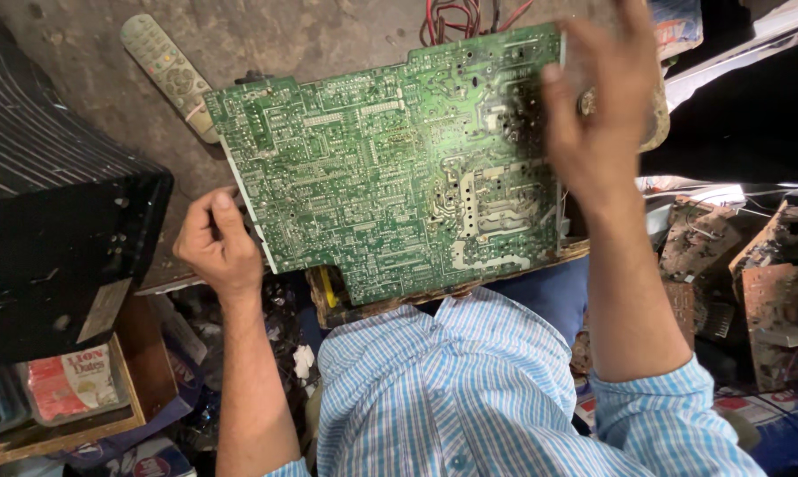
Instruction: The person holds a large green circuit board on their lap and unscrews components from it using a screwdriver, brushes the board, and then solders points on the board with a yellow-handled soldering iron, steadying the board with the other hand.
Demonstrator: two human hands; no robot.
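Circuit board: a large green circuit board (390,168) lies solder side up across the middle of the head view, tilted so its left corner sits higher in the frame than its lower edge, which ends just above the person's blue checked shirt (452,389).
Board support: a brown wooden edge (399,300) shows directly under the lower rim of the circuit board; what else carries the board is hidden.
Left hand: the left hand (215,243) is closed on the left rim of the circuit board, fingers curled in, thumb uppermost.
Right hand: the right hand (598,106) is over the right end of the circuit board, fingers spread and blurred; contact with the board cannot be confirmed, and the hand is released, gripping nothing visible.
Remote control: a grey remote control (169,75) lies on the rough grey floor (81,53), just beyond the board's upper left corner.
Wires: red and black wires (461,18) emerge behind the top edge of the circuit board.
Black casing: a black ribbed casing (54,212) stands at the left, well apart from the board.
Spare boards: brown, dusty boards (752,274) are stacked at the right, beside the right forearm.
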